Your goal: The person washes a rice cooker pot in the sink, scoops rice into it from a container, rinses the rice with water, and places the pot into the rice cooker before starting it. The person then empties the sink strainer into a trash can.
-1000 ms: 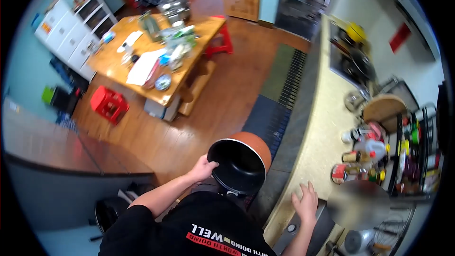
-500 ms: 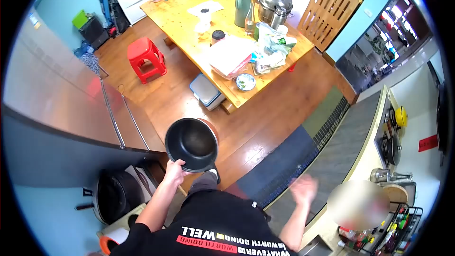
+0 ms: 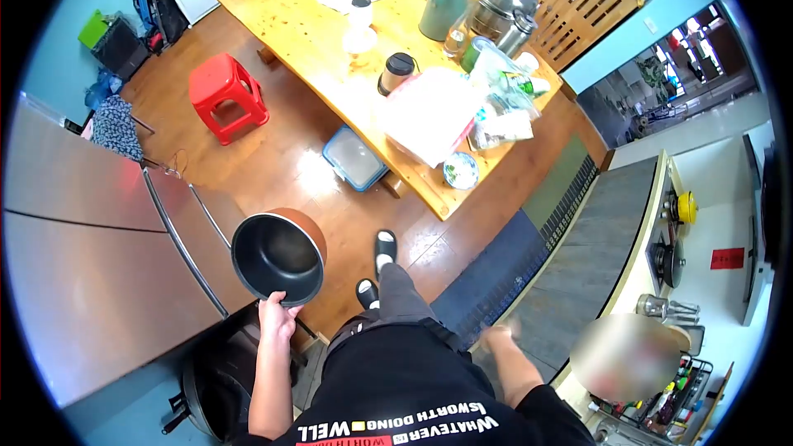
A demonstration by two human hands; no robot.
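Note:
My left hand [image 3: 278, 318] grips the rim of a deep pot [image 3: 285, 256], thumb over the edge. Its inside is black and bare, its outer wall reddish brown. The pot hangs tilted with its mouth toward me, in front of the steel fridge [image 3: 99, 272]. Down by my right hip, my right hand [image 3: 500, 336] is smeared by motion, so its fingers cannot be made out. It is nearest to the dark floor mat [image 3: 479, 281] and the grey cabinet fronts.
Ahead stands a wooden table [image 3: 289, 0] with a green jug [image 3: 446, 4], a steel pot [image 3: 502, 2], bags and a patterned bowl [image 3: 461, 171]. A red stool [image 3: 227, 95] is left of it. The counter [image 3: 632, 256] runs along my right. A black pan [image 3: 215, 392] lies low left.
The pot has moved left in view, held in my left hand. My right hand has dropped back toward my hip. My view has shifted, with the table now nearer and both feet showing.

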